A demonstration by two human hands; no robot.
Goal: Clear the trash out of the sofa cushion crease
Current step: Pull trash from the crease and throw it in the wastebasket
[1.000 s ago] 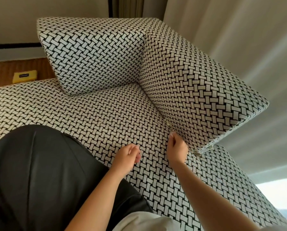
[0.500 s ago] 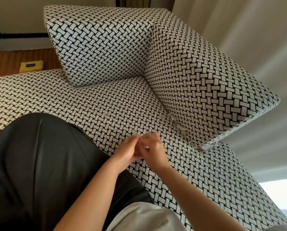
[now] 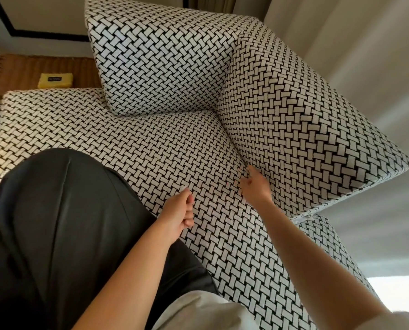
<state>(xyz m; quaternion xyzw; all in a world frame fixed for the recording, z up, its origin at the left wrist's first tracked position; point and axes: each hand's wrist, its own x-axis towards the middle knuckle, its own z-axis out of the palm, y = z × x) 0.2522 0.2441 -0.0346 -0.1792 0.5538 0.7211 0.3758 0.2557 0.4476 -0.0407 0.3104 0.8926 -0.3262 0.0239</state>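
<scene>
A small flat yellow pack with a dark label (image 3: 55, 80) lies on the brown wooden floor (image 3: 20, 70) at the far left, just beyond the end of the seat. Behind it runs a pale wall (image 3: 46, 13) with a thick black band (image 3: 49, 35) low along it, and at the top edge hangs a strip of olive-brown curtain (image 3: 214, 4). Pale grey-white drapes (image 3: 365, 67) fall in long soft folds down the whole right side, and a bright patch of light (image 3: 401, 291) shows beneath their lower right corner.

right hand (image 3: 253, 189) fingertip at cushion crease (image 3: 240, 160) | left hand (image 3: 178, 215) fisted, perhaps holding scrap
</scene>
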